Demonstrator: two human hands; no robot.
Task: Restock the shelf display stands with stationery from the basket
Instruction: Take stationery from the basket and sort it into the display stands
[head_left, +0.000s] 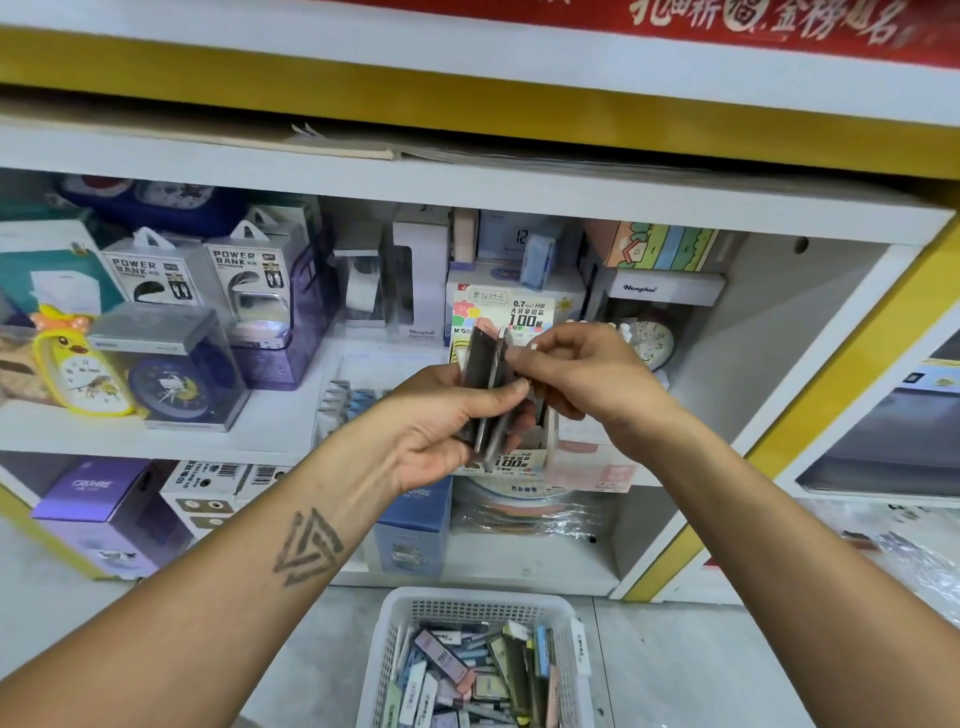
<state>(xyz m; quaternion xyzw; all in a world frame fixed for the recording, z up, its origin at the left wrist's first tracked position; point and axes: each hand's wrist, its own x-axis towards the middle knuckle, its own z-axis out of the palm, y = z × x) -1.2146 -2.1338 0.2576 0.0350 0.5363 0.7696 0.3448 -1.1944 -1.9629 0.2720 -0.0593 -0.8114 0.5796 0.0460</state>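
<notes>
The left hand (447, 415) is gripping a small fan of dark, flat lead cases (485, 384) in front of the display stand (524, 457) at the middle shelf's (156, 436) front edge, while the right hand (576, 364) is pinching the top of one. They are looking light, stiff and slick, so pinching the narrow edges seems safest. More cases are lying jumbled in the white slotted plastic basket (395, 639) below.

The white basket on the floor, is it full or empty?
Partly full. The white basket holds a jumbled pile of small stationery packs lying below its rim; how deep the pile goes cannot be told.
</notes>
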